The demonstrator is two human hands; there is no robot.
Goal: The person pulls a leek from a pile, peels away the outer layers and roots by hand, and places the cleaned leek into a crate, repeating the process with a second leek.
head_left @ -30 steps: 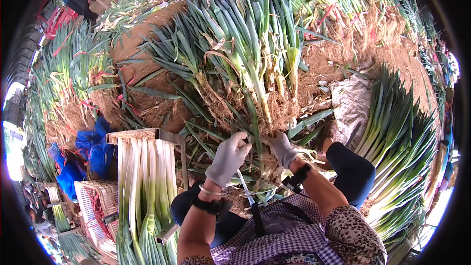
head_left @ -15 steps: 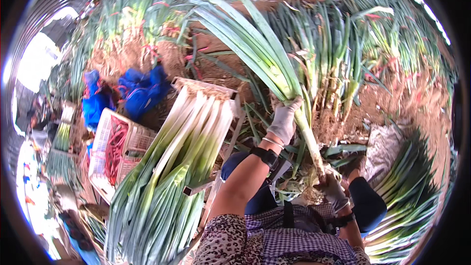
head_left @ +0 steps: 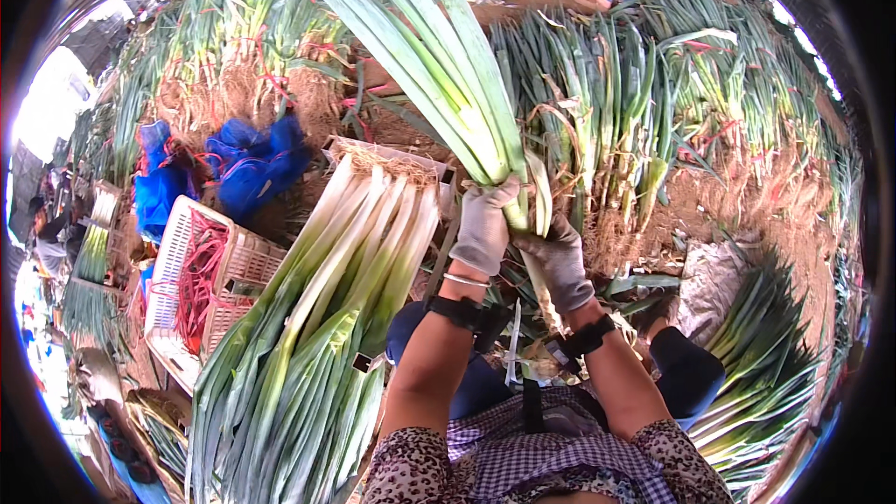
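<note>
Grey gloves [head_left: 478, 241] cover both hands; the left hand [head_left: 485, 217] grips the leek [head_left: 471, 126] at its leaf base, foliage pointing up and away; the right hand [head_left: 560, 263] is closed at the shank just below, apparently pinching an outer leaf [head_left: 539, 194]; this leek appears only partly stripped; pale leeks [head_left: 341, 247] lie aligned at left, seemingly finished; untrimmed leeks [head_left: 611, 117] with roots stand ahead, seemingly remaining; red ties [head_left: 201, 280] lie in the crate [head_left: 166, 303].

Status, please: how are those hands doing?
Left hand gripping a leek. Right hand at its stalk, lower down. More leeks close on the left; nothing visibly blocking.
</note>
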